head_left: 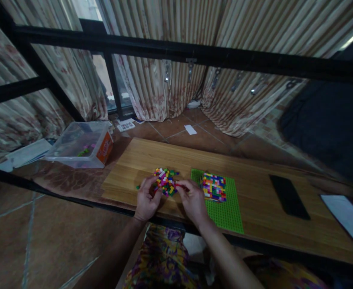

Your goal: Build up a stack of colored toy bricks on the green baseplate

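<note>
A loose pile of small colourful toy bricks (166,179) lies on the wooden board (146,154). At the pile's left edge is my left hand (147,197), its thumb and fingers curved and apart, touching the bricks. My right hand (192,199) is at the pile's right side, thumb and forefinger pinched on a small red brick (178,185). Just right of this hand, a block built of many coloured bricks (214,187) sits on a green studded baseplate (232,212). The baseplate's lower left part is partly behind my right hand and wrist.
A black phone-like slab (289,196) lies on the board at right, with a white sheet (346,218) beyond it. On the left stands a clear plastic box (74,150) with a few pieces inside. A black metal bar (152,45) crosses in front of the curtains.
</note>
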### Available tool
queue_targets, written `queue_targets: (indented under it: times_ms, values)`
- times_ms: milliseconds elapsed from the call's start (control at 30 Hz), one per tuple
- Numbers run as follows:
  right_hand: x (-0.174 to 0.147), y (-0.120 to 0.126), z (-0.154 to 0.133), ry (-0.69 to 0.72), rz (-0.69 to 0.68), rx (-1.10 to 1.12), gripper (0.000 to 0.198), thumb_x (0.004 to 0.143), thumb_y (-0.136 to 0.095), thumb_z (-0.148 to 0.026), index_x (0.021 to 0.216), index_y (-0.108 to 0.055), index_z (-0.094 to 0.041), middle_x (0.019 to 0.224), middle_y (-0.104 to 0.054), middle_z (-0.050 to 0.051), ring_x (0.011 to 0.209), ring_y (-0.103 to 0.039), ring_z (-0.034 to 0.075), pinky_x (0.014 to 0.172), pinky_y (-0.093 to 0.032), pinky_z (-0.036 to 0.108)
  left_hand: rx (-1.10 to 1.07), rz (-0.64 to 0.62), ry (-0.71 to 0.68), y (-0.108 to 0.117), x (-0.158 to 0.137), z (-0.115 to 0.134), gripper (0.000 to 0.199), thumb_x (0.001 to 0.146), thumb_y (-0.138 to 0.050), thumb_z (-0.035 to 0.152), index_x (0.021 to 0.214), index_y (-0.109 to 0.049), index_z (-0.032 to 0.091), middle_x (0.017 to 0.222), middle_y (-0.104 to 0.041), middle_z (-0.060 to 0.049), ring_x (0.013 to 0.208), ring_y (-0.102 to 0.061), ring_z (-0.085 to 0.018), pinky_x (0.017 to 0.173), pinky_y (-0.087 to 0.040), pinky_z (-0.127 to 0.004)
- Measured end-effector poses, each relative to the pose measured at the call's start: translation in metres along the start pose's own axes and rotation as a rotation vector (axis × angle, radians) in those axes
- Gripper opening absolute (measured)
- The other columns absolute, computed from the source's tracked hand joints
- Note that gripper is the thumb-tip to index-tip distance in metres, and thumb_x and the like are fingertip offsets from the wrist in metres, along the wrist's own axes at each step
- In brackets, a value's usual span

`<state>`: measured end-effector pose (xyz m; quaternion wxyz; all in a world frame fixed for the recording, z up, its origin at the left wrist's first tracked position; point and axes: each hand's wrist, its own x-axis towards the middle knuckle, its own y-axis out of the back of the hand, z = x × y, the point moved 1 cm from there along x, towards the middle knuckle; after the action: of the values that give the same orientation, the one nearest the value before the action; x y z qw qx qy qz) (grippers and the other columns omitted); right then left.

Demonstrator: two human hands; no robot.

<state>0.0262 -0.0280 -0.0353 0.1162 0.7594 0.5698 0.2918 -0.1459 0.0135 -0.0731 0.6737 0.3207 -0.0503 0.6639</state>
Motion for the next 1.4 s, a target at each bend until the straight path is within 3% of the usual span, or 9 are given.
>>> queue_targets:
  times_ms: [233,433,533,633,833,1067,1267,1400]
  values:
    - [-0.030,0.046,0.015,-0.089,0.131,-0.004,0.020,0.089,-0.056,-0.031,0.098,-0.071,-0.023,0.100,-0.073,0.006,0.092,-0.067,0.020,0.083,-0.052,0.035,0.015,-0.008,-0.012,0.000,0.002,0.000,0.031,0.083,-0.060,0.020,0.114,-0.059,0.020,0.109,-0.061,-0.008,0.106,-0.058,-0.021,0.092,-0.050,-0.038]
    - [-0.026,0.073,0.034,-0.175,0.301,-0.121,0.024,0.085,-0.059,-0.037,0.094,-0.071,-0.019,0.096,-0.074,0.008,0.086,-0.068,0.022,0.078,-0.052,0.036,0.112,-0.040,-0.029,-0.002,-0.001,0.016,0.032,0.084,-0.059,0.021,0.115,-0.059,0.019,0.114,-0.060,-0.009,0.110,-0.057,-0.023,0.097,-0.047,-0.041]
    - [-0.015,0.072,0.034,-0.136,0.324,-0.223,0.023,0.085,-0.059,-0.038,0.090,-0.071,-0.019,0.090,-0.074,0.008,0.083,-0.066,0.023,0.078,-0.050,0.037,0.134,-0.116,-0.089,-0.019,-0.003,0.040,0.033,0.084,-0.057,0.020,0.117,-0.058,0.021,0.117,-0.060,-0.009,0.114,-0.055,-0.022,0.099,-0.046,-0.040]
    - [-0.005,0.066,0.032,-0.089,0.304,-0.342,0.021,0.087,-0.056,-0.034,0.088,-0.070,-0.019,0.085,-0.073,0.006,0.079,-0.063,0.022,0.075,-0.048,0.035,0.098,-0.276,-0.102,-0.047,0.000,0.062,0.039,0.086,-0.053,0.018,0.124,-0.055,0.020,0.120,-0.059,-0.010,0.116,-0.054,-0.022,0.102,-0.045,-0.041]
    - [0.000,0.055,0.033,-0.026,0.346,-0.526,0.021,0.089,-0.053,-0.030,0.082,-0.068,-0.018,0.078,-0.070,0.006,0.074,-0.059,0.021,0.074,-0.042,0.033,-0.023,-0.482,0.014,-0.091,0.012,0.071,0.047,0.083,-0.040,0.006,0.127,-0.053,0.016,0.118,-0.061,-0.011,0.112,-0.058,-0.020,0.100,-0.048,-0.038]
    - [-0.002,0.055,0.035,-0.005,0.313,-0.531,0.019,0.089,-0.053,-0.029,0.082,-0.068,-0.019,0.080,-0.069,0.006,0.077,-0.058,0.021,0.076,-0.042,0.035,-0.087,-0.521,0.003,-0.102,0.013,0.065,0.051,0.083,-0.038,0.004,0.128,-0.054,0.020,0.121,-0.061,-0.008,0.114,-0.058,-0.019,0.103,-0.046,-0.038]
    - [-0.006,0.066,0.037,0.063,0.296,-0.419,0.025,0.092,-0.048,-0.029,0.093,-0.071,-0.020,0.092,-0.070,0.008,0.086,-0.059,0.022,0.081,-0.047,0.037,-0.047,-0.510,-0.034,-0.106,0.011,0.066,0.058,0.079,-0.038,0.001,0.132,-0.049,0.023,0.119,-0.061,-0.008,0.112,-0.058,-0.020,0.101,-0.049,-0.038]
    - [-0.011,0.071,0.037,0.113,0.261,-0.534,0.032,0.092,-0.042,-0.019,0.107,-0.070,-0.018,0.101,-0.067,0.011,0.094,-0.055,0.025,0.085,-0.046,0.041,0.038,-0.494,-0.040,-0.107,0.007,0.068,0.056,0.080,-0.039,0.002,0.133,-0.049,0.020,0.115,-0.061,-0.010,0.110,-0.058,-0.022,0.099,-0.049,-0.038]
